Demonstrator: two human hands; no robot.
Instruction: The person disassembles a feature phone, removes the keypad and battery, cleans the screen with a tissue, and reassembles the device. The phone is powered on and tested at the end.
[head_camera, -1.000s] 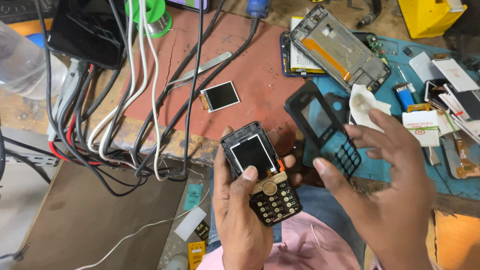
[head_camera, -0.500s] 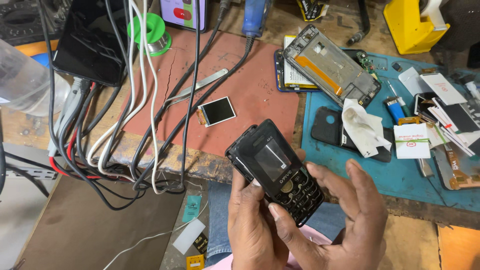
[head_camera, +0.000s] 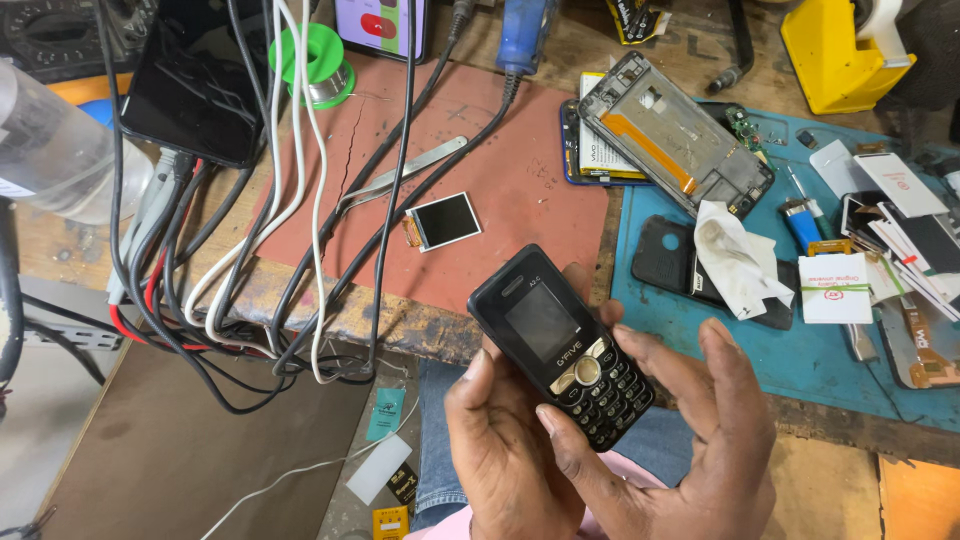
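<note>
Now both hands hold a small black phone with buttons, just in front of the table edge and above the person's lap. The left hand wraps around its lower left side, fingers closed on it. The right hand cups it from the right, with the thumb on the keys. The phone looks light and hard, and its smooth shell may be a bit slippery. I think the screen could crack if it falls, so the long sides are the best place to hold it.

On the red mat lie a tiny loose screen and metal tweezers. Many black and white cables hang over the table edge on the left, near the hands. On the blue mat sit an open phone frame, a black phone cover and a crumpled white tissue. Nothing stands between the hands and the phone.
</note>
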